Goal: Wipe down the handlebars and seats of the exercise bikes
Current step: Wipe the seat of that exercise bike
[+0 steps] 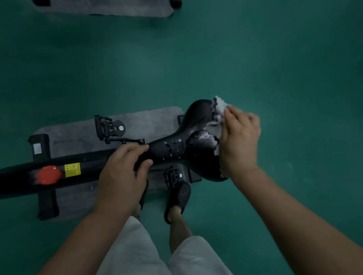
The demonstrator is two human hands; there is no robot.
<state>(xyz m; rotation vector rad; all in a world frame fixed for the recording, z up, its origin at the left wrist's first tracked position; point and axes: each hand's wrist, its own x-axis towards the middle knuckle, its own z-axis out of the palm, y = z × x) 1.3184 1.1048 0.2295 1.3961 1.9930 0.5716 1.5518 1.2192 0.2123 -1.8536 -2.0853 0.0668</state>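
The seat (197, 140) lies across the middle of my view, its long axis running left to right: narrow nose toward the left, broad rear toward the right, with a wet sheen and droplets over its centre. I judge the coming stroke turns on that axis, since the white cloth (218, 113) sits at the wide rear end and the wet patch lies to its left, toward the nose. My right hand (239, 138) is the nearer one to that patch; its fingers (231, 113) are curled over the cloth, pressing it against the rear edge of the seat. My left hand (122, 168) is at the opposite end, thumb and fingers wrapped round the nose to steady it. So I would draw the cloth leftward along the seat toward the left hand. Counting outward: one seat, one cloth, two hands, two pedals (110, 129) on either side of the frame, one red knob (49, 174) and one yellow label (72, 170) on the black frame (15, 179). One grey mat (145, 122) lies under this bike on the green floor (277, 46), and part of a second mat (108, 5) shows at the top. No handlebars are in view.
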